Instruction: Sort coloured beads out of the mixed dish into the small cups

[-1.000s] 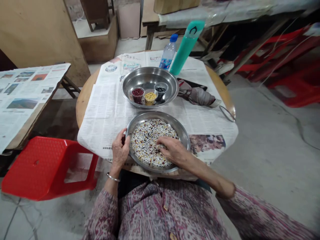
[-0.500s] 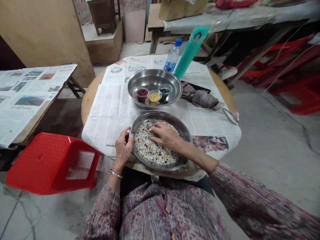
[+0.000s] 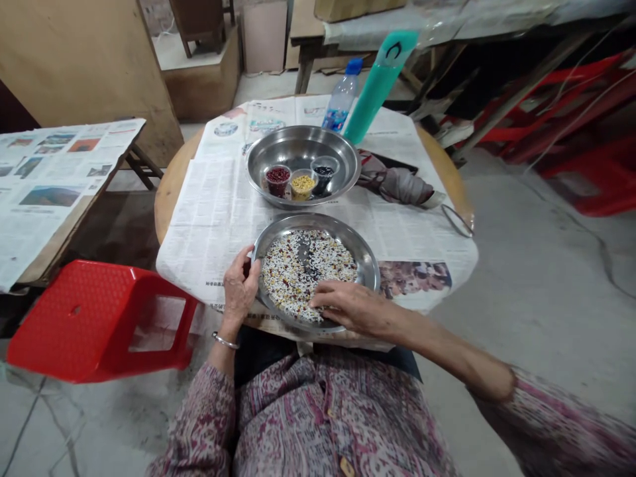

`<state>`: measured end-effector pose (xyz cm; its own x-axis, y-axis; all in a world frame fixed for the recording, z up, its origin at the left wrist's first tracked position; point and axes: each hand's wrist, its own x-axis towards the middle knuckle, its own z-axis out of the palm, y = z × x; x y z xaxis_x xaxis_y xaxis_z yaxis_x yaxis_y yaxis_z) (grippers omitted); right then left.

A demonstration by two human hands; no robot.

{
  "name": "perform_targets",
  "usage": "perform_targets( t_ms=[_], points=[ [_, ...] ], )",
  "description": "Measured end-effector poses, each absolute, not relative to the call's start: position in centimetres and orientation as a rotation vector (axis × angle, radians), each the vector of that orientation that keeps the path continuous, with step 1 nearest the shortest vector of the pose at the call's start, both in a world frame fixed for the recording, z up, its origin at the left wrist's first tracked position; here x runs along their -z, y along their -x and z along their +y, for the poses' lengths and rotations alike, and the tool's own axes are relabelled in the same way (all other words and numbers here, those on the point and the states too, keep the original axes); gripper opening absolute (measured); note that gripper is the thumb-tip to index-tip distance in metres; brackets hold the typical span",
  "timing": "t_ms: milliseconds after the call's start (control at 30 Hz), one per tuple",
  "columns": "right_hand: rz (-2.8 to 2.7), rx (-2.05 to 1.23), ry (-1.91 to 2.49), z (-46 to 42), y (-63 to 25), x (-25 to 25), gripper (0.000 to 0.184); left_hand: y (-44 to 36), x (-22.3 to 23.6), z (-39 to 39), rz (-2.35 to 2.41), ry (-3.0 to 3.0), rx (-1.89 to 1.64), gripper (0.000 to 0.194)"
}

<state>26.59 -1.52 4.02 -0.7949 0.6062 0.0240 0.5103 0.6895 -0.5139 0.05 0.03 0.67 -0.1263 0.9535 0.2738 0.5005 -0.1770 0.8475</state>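
A wide steel basin (image 3: pixel 368 265) in front of me holds a spread of white grains mixed with red, yellow and black beans (image 3: pixel 285 275). My left hand (image 3: pixel 240 285) is closed on its left rim, thumb on the near side. At the near right part of the mix, my right hand (image 3: pixel 350 306) has its fingers bent and close together, tips down at the grains. Whatever lies between those fingers is hidden. A dark bare streak of basin floor shows through the middle of the mix. Behind stands a second steel basin (image 3: pixel 268 142) with small cups of red beans (image 3: pixel 277 177), yellow beans (image 3: pixel 303 184) and black beans (image 3: pixel 324 171).
Newspaper (image 3: pixel 199 218) covers the round table. A blue-capped bottle (image 3: pixel 342 96), a tall teal container (image 3: pixel 380 86) and a bundled grey umbrella (image 3: pixel 397 185) stand or lie beyond the basins. A red stool (image 3: pixel 74 318) is at the left, near a newspaper-covered table (image 3: pixel 54 172).
My right hand has moved from the middle of the mix toward the basin's near right side. A bare streak has appeared in the grains. My left hand stays on the rim.
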Motion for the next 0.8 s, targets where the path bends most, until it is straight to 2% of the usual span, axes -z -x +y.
perform_targets(
  t_ms=[133,300,633,800],
  points=[
    [-2.607,-0.458,1.164,0.8,-25.8,-2.8,0.032,-0.1,-0.7,0.0,1.622,-1.678,-1.258,0.033],
    [-2.393,-0.207,1.423,3.8,-25.1,-2.3,0.024,0.0,-0.7,0.1,1.622,-1.693,-1.265,0.033],
    [-2.463,-0.671,1.118,2.0,-20.5,-2.6,0.024,0.0,-0.9,0.0,1.640,-1.675,-1.240,0.034],
    [-2.631,-0.462,0.816,0.8,-19.3,-3.3,0.020,0.1,-0.6,0.2,1.634,-1.683,-1.239,0.034]
  ],
)
